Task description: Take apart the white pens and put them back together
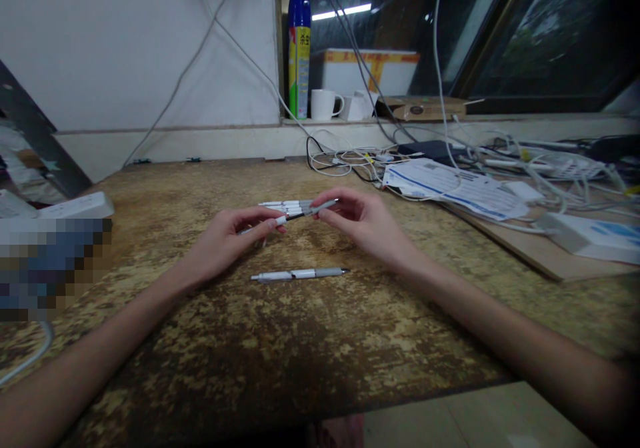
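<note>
Between my two hands is a pen in two parts, with a dark thin refill showing in the gap. My left hand (pixel 240 235) pinches the white barrel (pixel 281 221). My right hand (pixel 353 218) pinches the grey front part (pixel 325 206), tilted slightly up to the right. Nearer to me, a white and grey pen (pixel 300 275) lies crosswise on the worn wooden table (pixel 280 355), its tip to the right. Several similar pens (pixel 286 206) lie side by side just behind my hands, partly hidden by them.
Papers (pixel 455 185), tangled cables (pixel 345 158) and a white power strip (pixel 590 235) on a board fill the right side. At left are another power strip (pixel 80 206) and a blurred item. A spray can (pixel 299 61) and mug (pixel 325 105) stand on the sill.
</note>
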Demonstrator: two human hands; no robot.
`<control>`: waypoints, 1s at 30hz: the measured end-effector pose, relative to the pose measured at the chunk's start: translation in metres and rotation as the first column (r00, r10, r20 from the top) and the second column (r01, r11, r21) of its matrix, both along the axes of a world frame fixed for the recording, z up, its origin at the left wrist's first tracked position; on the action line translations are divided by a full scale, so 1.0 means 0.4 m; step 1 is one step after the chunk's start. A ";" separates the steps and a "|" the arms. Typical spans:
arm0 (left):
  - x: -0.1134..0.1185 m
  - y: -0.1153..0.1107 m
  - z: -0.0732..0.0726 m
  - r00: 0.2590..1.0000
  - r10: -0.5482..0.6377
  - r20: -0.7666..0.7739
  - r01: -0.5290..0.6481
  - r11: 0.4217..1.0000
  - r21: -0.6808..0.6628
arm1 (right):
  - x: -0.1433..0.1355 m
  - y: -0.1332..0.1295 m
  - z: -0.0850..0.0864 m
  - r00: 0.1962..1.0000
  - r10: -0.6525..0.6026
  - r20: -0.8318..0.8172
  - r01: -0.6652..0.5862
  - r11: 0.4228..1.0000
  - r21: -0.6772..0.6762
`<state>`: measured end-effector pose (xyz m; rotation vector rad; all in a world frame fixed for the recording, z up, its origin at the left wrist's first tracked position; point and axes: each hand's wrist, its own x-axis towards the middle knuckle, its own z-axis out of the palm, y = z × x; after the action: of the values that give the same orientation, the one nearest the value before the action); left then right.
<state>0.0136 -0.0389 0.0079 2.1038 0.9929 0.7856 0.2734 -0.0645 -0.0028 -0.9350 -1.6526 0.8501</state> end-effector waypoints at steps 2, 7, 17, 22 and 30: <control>0.000 0.000 0.000 1.000 -0.011 -0.007 0.011 1.000 0.003 | -0.003 -0.004 0.002 0.999 0.001 0.032 -0.001 1.000 0.003; 0.009 -0.010 0.005 0.998 -0.055 -0.032 0.056 0.998 0.020 | -0.015 -0.013 -0.004 0.998 0.053 0.032 -0.054 0.998 0.035; 0.008 -0.009 0.004 0.997 -0.075 -0.025 0.076 0.996 0.036 | -0.019 -0.024 -0.001 0.993 0.046 0.112 -0.058 0.992 0.113; 0.014 -0.016 0.008 0.995 -0.094 -0.041 0.095 0.995 0.034 | -0.017 -0.024 -0.004 0.987 0.031 0.158 -0.042 0.997 0.070; 0.014 -0.016 0.008 0.993 -0.099 -0.067 0.103 0.993 0.054 | -0.021 -0.030 -0.007 0.988 0.091 0.127 -0.088 0.996 -0.036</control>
<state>0.0193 -0.0454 0.0109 2.2223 0.8993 0.7076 0.2652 -0.0764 -0.0056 -0.9589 -1.8080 0.8932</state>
